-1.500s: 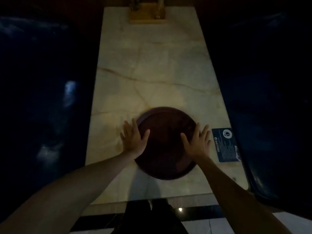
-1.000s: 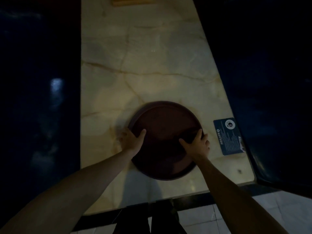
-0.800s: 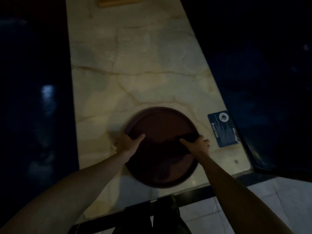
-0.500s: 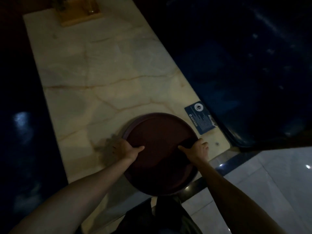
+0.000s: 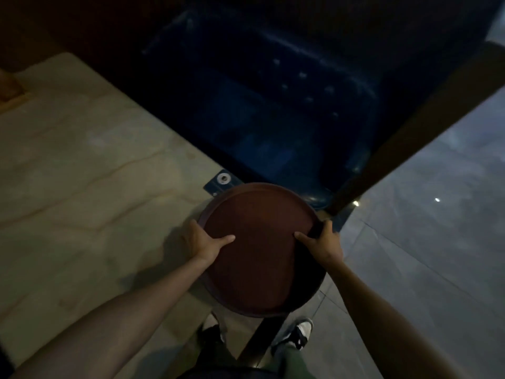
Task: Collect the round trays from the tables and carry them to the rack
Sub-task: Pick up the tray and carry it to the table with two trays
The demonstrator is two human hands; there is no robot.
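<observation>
A round dark-brown tray (image 5: 259, 242) with a raised rim is held in front of me, past the near right corner of the marble table (image 5: 82, 187). My left hand (image 5: 202, 240) grips its left rim, thumb lying on the tray's inside. My right hand (image 5: 322, 242) grips the right rim the same way. The tray hangs partly over the table corner and partly over the floor.
A blue upholstered seat (image 5: 273, 110) with a dark wooden frame (image 5: 426, 127) stands right of the table. A blue card (image 5: 221, 181) lies at the table's right edge, partly under the tray. Grey tiled floor (image 5: 437, 242) opens to the right. My shoes (image 5: 297, 335) show below.
Both hands went from resting flat on the tray to gripping its rim. The tray has come off the table toward the near right corner, and my view has turned to the right.
</observation>
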